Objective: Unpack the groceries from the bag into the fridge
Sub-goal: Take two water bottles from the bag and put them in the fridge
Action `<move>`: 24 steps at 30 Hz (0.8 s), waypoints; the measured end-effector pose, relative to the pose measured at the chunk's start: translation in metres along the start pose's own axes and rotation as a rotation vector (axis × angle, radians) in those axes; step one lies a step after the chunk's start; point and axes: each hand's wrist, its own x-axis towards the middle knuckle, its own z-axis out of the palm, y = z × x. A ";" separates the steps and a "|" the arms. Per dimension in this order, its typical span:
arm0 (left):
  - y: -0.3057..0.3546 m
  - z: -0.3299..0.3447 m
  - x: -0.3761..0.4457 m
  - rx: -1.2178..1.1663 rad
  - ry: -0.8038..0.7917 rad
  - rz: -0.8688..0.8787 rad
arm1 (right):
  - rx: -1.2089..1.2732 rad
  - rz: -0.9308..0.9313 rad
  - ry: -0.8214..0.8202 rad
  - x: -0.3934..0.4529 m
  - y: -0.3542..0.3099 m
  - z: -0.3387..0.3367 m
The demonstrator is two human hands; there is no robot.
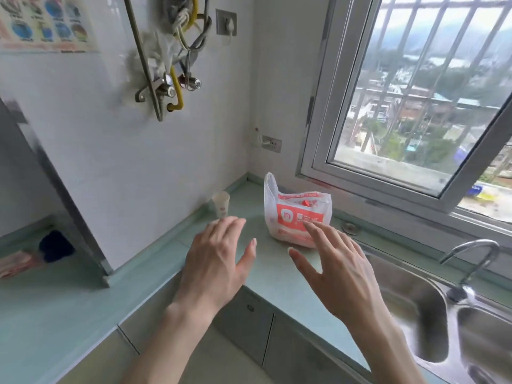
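I hold my left hand and right hand spread, fingers straight and empty, above the counter near the bag.

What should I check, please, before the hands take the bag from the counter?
1. Left hand free: ok, open and holding nothing.
2. Right hand free: ok, open; contact with the bag cannot be told.
3. Bag upright on the counter: ok.
4. Bag handle reachable: ok, it stands up.
5. Paper cup clear of the bag: ok, apart.
6. Fridge open and ready: cannot tell, not seen.
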 end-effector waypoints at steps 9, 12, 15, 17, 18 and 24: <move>0.001 0.090 0.099 -0.043 -0.052 0.078 | 0.008 0.065 -0.002 0.073 0.072 0.059; 0.006 0.120 0.134 -0.043 -0.090 0.125 | 0.027 0.120 -0.001 0.096 0.100 0.078; 0.013 0.149 0.172 -0.046 -0.132 0.152 | 0.053 0.162 -0.036 0.123 0.127 0.096; 0.018 0.167 0.192 -0.041 -0.147 0.166 | 0.064 0.175 -0.048 0.139 0.143 0.106; 0.020 0.176 0.200 -0.045 -0.156 0.173 | 0.071 0.178 -0.051 0.146 0.151 0.111; 0.026 0.228 0.242 -0.069 -0.200 0.185 | 0.072 0.175 -0.064 0.182 0.185 0.140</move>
